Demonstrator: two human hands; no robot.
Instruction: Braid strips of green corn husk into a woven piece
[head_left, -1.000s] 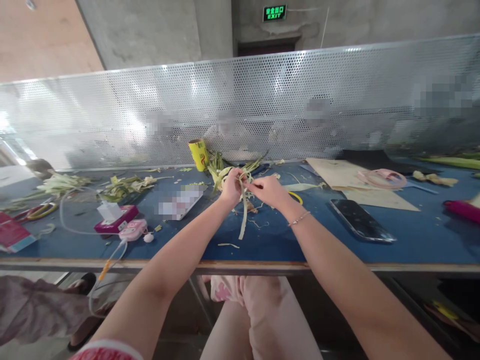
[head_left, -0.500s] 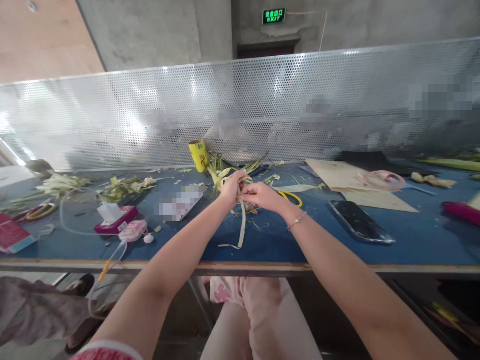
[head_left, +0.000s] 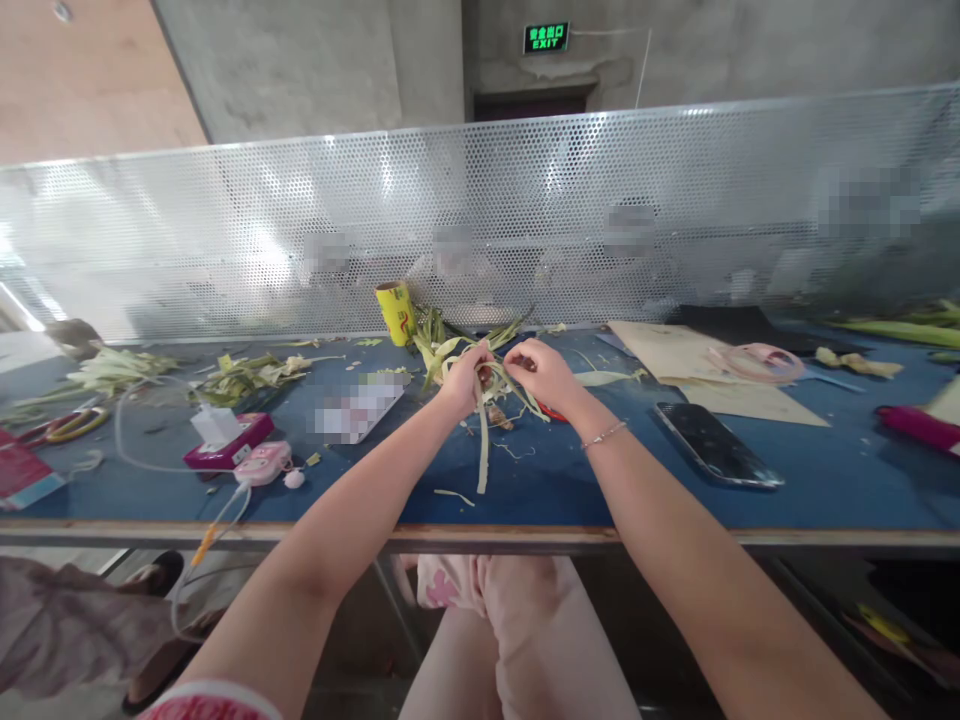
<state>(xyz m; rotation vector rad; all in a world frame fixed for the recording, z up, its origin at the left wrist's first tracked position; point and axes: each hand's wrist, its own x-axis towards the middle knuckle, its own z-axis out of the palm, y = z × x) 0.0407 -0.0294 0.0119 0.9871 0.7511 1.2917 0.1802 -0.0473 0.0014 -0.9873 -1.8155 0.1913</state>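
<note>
Over the middle of the blue table (head_left: 825,480), both of my hands work a bundle of pale green leaf strips (head_left: 481,420). My left hand (head_left: 463,378) is closed around the bundle's knotted part. My right hand (head_left: 541,370) pinches a thin strip close beside it, fingers curled. One long strip hangs from the bundle down toward the table's front edge. More green leaves (head_left: 435,330) lie just behind my hands, next to a yellow tube (head_left: 397,310).
A dark phone (head_left: 711,442) lies right of my hands, beige sheets (head_left: 675,350) and a pink cord (head_left: 754,362) behind it. At left sit a pink charger (head_left: 262,462) with cable, a magenta box (head_left: 225,440) and leaf scraps (head_left: 247,372). A perforated metal screen (head_left: 225,220) backs the table.
My right hand rose and moved slightly right, drawing a thin strip away from the bundle. My left hand stayed closed on the bundle in nearly the same place.
</note>
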